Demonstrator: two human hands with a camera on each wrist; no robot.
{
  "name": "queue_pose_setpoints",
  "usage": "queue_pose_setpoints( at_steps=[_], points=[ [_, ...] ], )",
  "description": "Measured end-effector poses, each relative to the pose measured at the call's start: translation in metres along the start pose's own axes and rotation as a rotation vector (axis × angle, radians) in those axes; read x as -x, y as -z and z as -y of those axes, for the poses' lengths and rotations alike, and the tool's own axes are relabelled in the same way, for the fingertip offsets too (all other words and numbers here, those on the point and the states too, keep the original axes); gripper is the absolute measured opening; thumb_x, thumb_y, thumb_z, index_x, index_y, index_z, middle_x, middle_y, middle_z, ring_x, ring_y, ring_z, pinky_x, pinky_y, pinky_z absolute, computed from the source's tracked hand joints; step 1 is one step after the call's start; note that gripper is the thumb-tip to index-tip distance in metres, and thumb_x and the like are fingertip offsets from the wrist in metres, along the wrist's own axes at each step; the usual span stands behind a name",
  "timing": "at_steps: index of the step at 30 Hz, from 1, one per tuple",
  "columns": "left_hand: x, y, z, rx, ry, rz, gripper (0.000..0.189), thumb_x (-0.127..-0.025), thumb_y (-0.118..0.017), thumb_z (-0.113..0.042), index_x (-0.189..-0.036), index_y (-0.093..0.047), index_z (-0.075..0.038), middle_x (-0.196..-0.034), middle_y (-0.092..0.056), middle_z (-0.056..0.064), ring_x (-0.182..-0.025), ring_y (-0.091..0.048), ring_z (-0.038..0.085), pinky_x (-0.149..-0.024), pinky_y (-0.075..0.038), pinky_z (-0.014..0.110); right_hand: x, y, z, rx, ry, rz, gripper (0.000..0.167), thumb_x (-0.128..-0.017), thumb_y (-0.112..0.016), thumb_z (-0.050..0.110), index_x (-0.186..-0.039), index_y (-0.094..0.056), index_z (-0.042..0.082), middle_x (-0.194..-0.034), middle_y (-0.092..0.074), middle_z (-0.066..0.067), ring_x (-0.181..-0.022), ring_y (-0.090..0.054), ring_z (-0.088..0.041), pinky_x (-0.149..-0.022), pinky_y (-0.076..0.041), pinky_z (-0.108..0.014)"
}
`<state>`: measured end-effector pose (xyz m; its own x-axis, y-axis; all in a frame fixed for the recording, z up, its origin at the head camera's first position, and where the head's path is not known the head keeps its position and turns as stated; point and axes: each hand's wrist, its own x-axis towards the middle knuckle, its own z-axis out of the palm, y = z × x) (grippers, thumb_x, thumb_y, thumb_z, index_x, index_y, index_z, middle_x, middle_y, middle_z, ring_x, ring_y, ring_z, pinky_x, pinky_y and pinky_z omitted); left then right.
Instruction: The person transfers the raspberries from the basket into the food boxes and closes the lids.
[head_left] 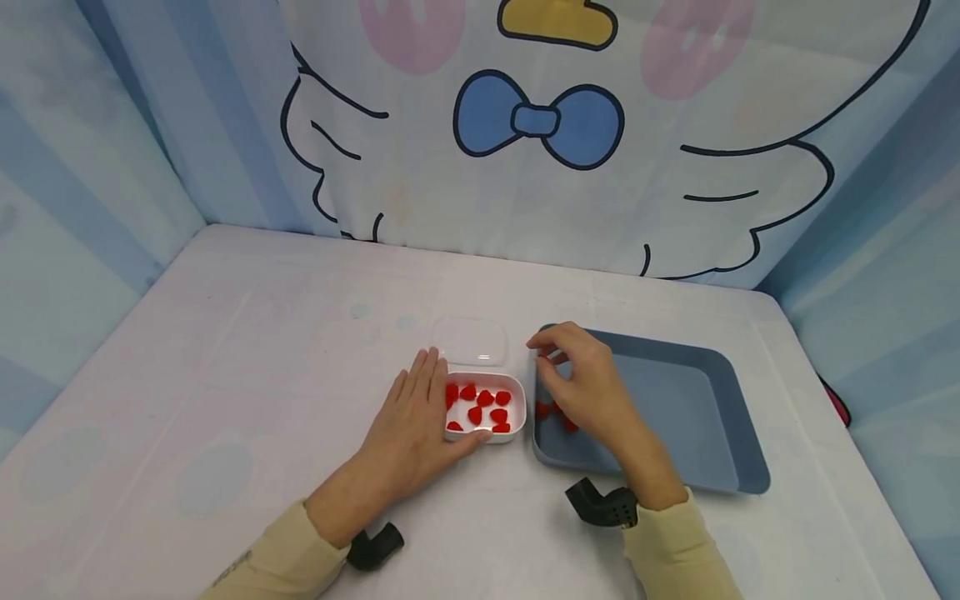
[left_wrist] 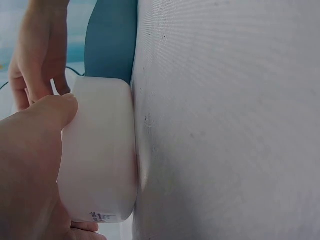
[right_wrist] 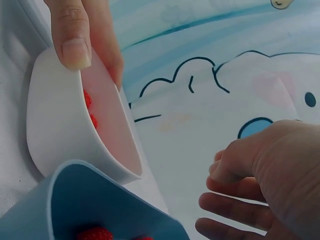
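A small white box (head_left: 517,396) stands on the table with several red raspberries (head_left: 485,398) inside. My left hand (head_left: 408,437) rests against it, straight fingers along its left side and thumb on the near rim. In the left wrist view, the thumb lies on the edge of the white box (left_wrist: 100,145). To the box's right is a blue-grey tray (head_left: 690,417), with a few raspberries (head_left: 567,422) at its left end. Above that end hovers my right hand (head_left: 585,379), its fingers loosely bent. The right wrist view shows nothing between the fingers of the right hand (right_wrist: 270,175).
Just behind the box lies a clear plastic lid (head_left: 471,342). The tray's left wall stands close beside the box. A printed cloth backdrop (head_left: 540,200) hangs along the table's far edge, and striped cloth (head_left: 67,208) hangs at the sides.
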<state>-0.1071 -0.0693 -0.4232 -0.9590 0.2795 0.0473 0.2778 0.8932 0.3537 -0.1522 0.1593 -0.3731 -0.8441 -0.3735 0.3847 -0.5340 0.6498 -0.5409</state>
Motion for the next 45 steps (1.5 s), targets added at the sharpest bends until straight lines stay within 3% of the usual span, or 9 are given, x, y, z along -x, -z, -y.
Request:
queue_pose_setpoints(
  at_steps=[27,45],
  points=[
    [0.001,0.0,-0.001,0.023,0.012,0.011,0.108,-0.082,-0.066,-0.065,-0.156,-0.021,0.0,-0.164,-0.022,0.018,-0.153,-0.019,0.035,-0.122,-0.025,0.053,0.006,0.015,-0.023,0.089,-0.166,0.0,0.017,-0.09,-0.064,-0.002,-0.106,-0.068,0.0,-0.104,-0.068,-0.014,-0.095,-0.063,-0.029,-0.084,-0.057,-0.048],
    [0.0,0.0,-0.002,0.022,0.014,0.014,0.109,-0.08,-0.068,-0.064,-0.156,-0.022,0.0,-0.163,-0.023,0.018,-0.152,-0.02,0.035,-0.121,-0.027,0.053,0.007,0.019,-0.027,0.173,-0.344,0.141,0.022,-0.093,-0.058,0.001,-0.112,-0.067,0.001,-0.111,-0.067,-0.016,-0.101,-0.061,-0.03,-0.091,-0.054,-0.049]
  ],
)
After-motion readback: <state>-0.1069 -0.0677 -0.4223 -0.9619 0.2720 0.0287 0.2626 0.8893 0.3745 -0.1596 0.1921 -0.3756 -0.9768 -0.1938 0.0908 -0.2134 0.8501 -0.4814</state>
